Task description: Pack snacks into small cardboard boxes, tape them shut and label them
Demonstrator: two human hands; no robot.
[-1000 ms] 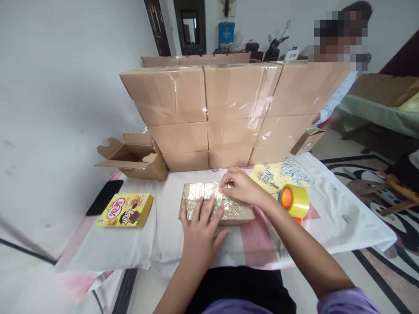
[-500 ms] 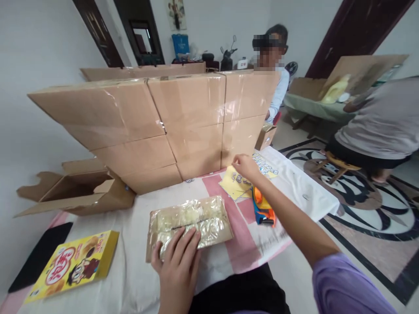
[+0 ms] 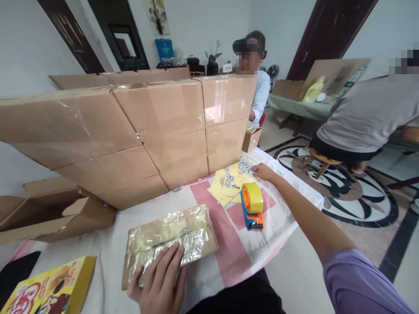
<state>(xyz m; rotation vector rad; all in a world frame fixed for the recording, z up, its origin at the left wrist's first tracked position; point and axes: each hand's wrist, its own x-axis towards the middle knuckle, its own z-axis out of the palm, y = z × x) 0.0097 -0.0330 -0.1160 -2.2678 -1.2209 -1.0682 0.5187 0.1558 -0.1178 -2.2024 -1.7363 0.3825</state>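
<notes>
My left hand (image 3: 160, 279) lies on the near side of a small cardboard box (image 3: 173, 224) covered in shiny clear tape, its fingers stretched out over the top. To the right, my right hand (image 3: 264, 172) reaches over the cloth-covered table (image 3: 225, 257) with its fingers pinched together. Something small and bluish shows at its fingertips, too little to name. Just below that hand is a yellow cartoon print (image 3: 225, 183) on the cloth. An orange and blue tape dispenser (image 3: 252, 209) with a yellowish roll lies between the box and my right forearm.
Stacked cardboard boxes (image 3: 173, 139) form a wall behind the table. On the left are an open carton (image 3: 55, 213) and a yellow snack box (image 3: 55, 288). One person (image 3: 260, 91) sits beyond the stack; another (image 3: 363, 113) sits on a stool at the right.
My view has turned right and shifted, so the table things lie further left. My right hand has moved right over the print, uncovering the tape dispenser. The left hand remains on the box.
</notes>
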